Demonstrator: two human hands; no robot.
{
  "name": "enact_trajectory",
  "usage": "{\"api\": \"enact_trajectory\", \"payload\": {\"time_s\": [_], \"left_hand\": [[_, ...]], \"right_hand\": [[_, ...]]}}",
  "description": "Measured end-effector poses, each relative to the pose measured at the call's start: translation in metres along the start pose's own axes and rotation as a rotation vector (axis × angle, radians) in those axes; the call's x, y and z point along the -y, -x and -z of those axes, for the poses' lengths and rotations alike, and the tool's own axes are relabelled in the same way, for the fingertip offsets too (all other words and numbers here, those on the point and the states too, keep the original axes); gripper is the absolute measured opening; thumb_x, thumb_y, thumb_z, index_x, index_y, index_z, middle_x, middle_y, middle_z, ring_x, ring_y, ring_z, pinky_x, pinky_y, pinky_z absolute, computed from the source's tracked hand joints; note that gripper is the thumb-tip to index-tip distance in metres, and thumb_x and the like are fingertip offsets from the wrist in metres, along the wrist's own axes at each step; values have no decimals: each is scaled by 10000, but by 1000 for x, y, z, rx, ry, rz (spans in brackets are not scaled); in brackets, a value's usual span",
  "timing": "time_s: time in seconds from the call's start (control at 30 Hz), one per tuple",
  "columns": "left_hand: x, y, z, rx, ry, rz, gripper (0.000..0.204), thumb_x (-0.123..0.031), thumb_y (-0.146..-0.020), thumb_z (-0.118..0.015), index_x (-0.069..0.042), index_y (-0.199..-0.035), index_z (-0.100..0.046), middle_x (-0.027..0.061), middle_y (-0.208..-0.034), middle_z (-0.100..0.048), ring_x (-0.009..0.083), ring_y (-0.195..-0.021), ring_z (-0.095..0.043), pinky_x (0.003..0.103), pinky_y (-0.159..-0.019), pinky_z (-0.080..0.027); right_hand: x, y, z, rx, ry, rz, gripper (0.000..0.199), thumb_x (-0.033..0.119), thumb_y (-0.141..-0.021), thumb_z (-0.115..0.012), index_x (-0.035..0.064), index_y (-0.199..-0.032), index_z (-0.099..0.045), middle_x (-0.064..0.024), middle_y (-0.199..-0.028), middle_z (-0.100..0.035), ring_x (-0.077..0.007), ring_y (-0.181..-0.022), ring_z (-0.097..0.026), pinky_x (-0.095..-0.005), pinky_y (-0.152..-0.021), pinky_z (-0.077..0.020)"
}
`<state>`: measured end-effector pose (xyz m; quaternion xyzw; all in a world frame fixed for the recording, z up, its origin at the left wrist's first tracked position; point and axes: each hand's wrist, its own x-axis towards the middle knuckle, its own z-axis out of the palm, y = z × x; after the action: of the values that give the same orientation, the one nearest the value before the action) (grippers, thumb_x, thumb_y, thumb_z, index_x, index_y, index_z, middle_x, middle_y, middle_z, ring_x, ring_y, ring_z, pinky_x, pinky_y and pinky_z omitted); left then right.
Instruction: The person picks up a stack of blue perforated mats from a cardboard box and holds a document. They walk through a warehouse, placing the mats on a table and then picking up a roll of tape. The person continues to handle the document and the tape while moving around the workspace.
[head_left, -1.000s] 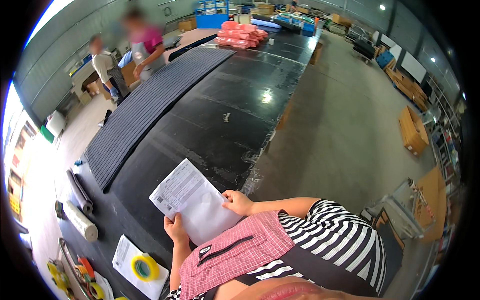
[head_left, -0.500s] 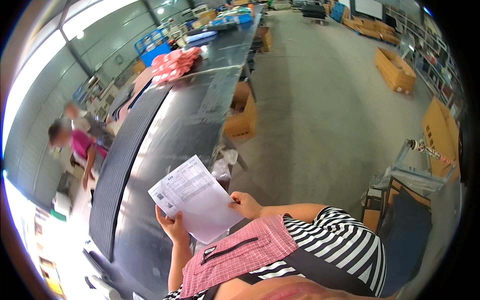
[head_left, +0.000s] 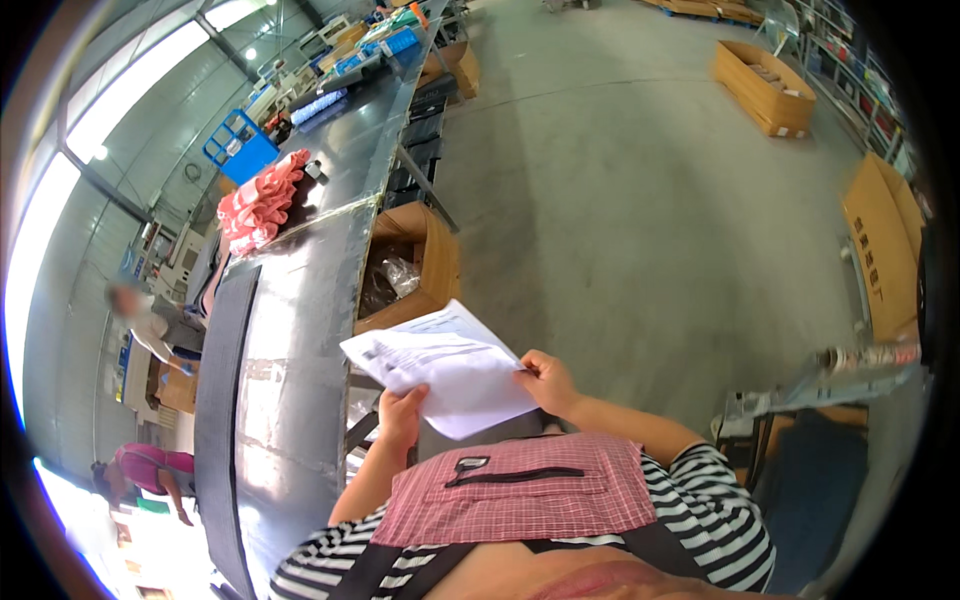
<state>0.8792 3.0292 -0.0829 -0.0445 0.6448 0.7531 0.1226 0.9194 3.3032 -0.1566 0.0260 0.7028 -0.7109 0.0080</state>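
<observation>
And the white papers (head_left: 455,385) had shifted rightward in view since half a second before, their flat face now bowed and the sheets fanning apart at the top! The left hand (head_left: 402,412) pinched them at the lower left edge, thumb on top, while the right hand (head_left: 548,382) gripped the right edge, holding them up before the checked pink apron (head_left: 540,500). Just beyond stood an open carton (head_left: 437,262) with clear plastic inside, and leftward the black table (head_left: 295,350) carried a long dark mat (head_left: 222,400) and pink bundles (head_left: 262,205).
</observation>
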Motion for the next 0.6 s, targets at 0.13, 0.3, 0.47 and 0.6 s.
{"api": "enact_trajectory", "payload": {"time_s": [0.13,0.3,0.47,0.6], "left_hand": [[29,-143,-65,-27,-438,66,214,-23,-842,-684,-6,-1055,-696,53,-945,-705,144,-819,-639,307,-757,-517],[20,-351,-199,133,-597,11,210,-60,-836,-696,-31,-1044,-691,50,-911,-714,132,-786,-637,311,-719,-519],[-2,-513,-342,300,-733,-249,235,-162,-832,-722,-22,-1015,-676,160,-879,-707,254,-763,-664,368,-715,-519],[-3,-632,-430,290,-962,-496,201,-211,-819,-702,-40,-907,-646,202,-874,-668,418,-835,-622,469,-727,-493]], "right_hand": [[-48,-62,104,-93,-113,-141,294,113,-884,-669,13,-1150,-595,-109,-914,-705,-144,-814,-653,-278,-731,-518],[-108,-91,312,-506,307,-428,362,121,-928,-617,-11,-1255,-533,-128,-1008,-678,-186,-864,-658,-304,-788,-534],[-120,-81,447,-1039,-52,-398,332,192,-938,-607,-6,-1201,-562,-96,-981,-648,-173,-834,-636,-288,-746,-529],[-260,-35,547,-776,606,-569,195,220,-870,-657,39,-943,-657,-45,-720,-602,-165,-662,-592,-325,-577,-503]]}}
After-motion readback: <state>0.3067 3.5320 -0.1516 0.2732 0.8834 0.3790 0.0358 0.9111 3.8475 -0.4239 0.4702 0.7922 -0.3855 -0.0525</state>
